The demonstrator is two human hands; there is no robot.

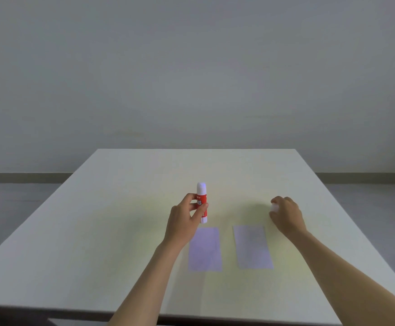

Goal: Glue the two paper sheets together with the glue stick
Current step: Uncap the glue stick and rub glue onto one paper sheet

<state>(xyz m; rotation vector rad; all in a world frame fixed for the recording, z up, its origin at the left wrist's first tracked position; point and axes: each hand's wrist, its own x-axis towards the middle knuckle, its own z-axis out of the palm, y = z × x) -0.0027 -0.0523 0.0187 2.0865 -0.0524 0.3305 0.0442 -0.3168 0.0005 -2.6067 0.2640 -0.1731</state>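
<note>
Holding the glue stick upright above the table, the left hand closes its fingers around the red-labelled barrel, just beyond the far edge of the left paper sheet. The stick's upper end is white and rounded; whether this is bare glue or a cap cannot be told. The right hand rests near the table surface, curled around a small white object, probably the stick's cap, beyond the far right corner of the right paper sheet. Both sheets lie flat and side by side, apart from one another, with no visible glue on either.

Judged stage: the stick is readied; application has not begun.

Risks from here: a thin, unweighted sheet may slide or crumple under the stick's drag if the free hand does not pin it. Uneven pressure could leave dry patches, so the sheets bond poorly. Glue run past an edge would stick the paper to the table. Careless laying of the second sheet could set it askew.
</note>
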